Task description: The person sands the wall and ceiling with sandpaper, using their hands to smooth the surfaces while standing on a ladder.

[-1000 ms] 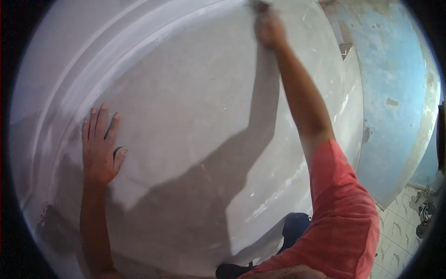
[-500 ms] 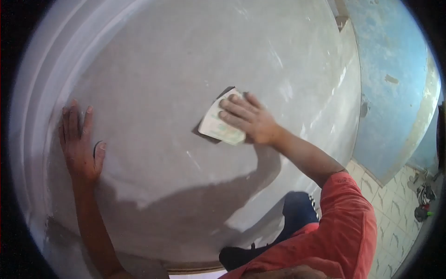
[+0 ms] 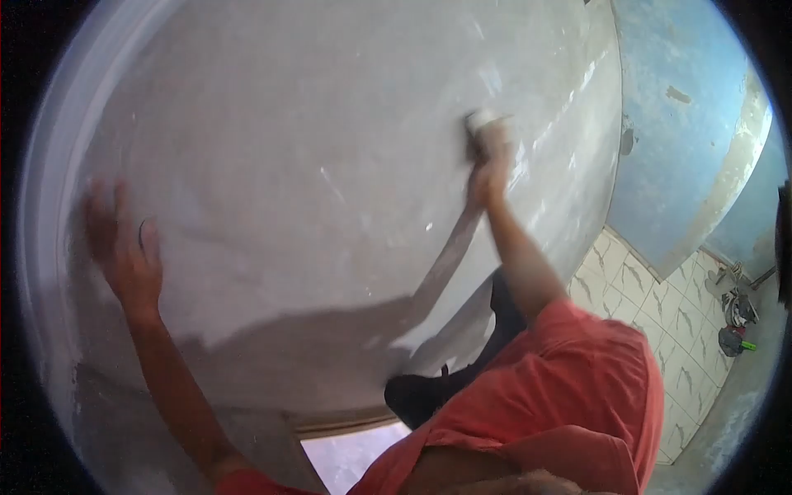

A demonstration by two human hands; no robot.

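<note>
A folded piece of sandpaper, pale on its back with a dark edge, is against the grey wall in the upper right part of the head view. My right hand grips it, smeared by motion, so the separate fingers are hard to make out. On the left, my left hand rests on the wall near its ridged border, fingers apart and holding nothing. White scuffs and streaks mark the wall around the sandpaper.
A ridged moulding runs along the left. To the right are a worn blue wall, patterned floor tiles and a small pile of items. A wooden-edged opening lies below, by my dark shoe.
My right hand has carried the sandpaper up and to the right across the wall, its forearm now steeper. My left hand has shifted slightly, and the view has moved a little.
</note>
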